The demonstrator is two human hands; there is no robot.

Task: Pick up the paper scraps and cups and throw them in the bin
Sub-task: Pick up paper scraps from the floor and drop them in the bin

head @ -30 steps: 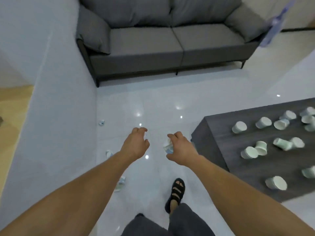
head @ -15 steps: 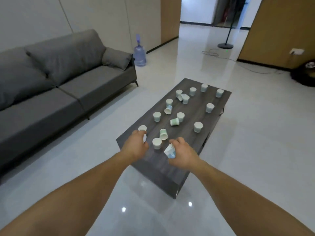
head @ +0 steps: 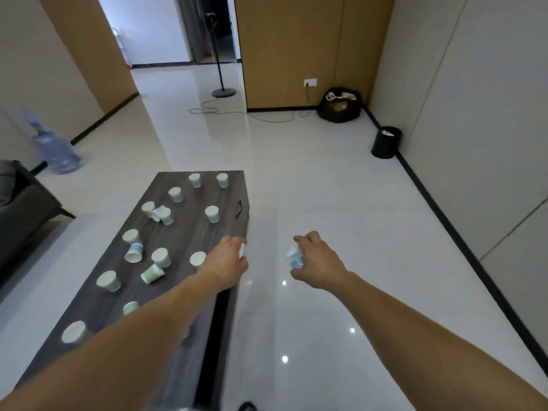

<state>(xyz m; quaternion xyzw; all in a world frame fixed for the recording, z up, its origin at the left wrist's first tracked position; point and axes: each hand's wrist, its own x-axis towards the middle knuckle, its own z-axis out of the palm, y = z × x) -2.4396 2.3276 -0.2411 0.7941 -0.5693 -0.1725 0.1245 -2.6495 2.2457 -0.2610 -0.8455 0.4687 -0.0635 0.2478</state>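
**Both hands hold litter; bin stands by the right wall**

At far left a blue water bottle (head: 55,152) stands on the glossy floor (head: 326,203), with a grey sofa corner (head: 23,209) below it. The dark wooden surface (head: 189,232) carries scattered paper cups (head: 212,213). Most of them stand, and a few near the middle lie tipped on their sides.

Over the surface's right edge, the left hand (head: 228,261) has its fingers curled round a small white piece (head: 242,251). Too little of it shows to tell whether it is a scrap or a cup.

Just to the right, above bare floor, the right hand (head: 318,262) has its fingers closed round a crumpled blue-and-white cup (head: 295,257).

The black bin (head: 385,143) sits against the right wall, well apart from both hands, with white litter showing at its rim. Behind it, a black bag (head: 339,106) lies in the corner.
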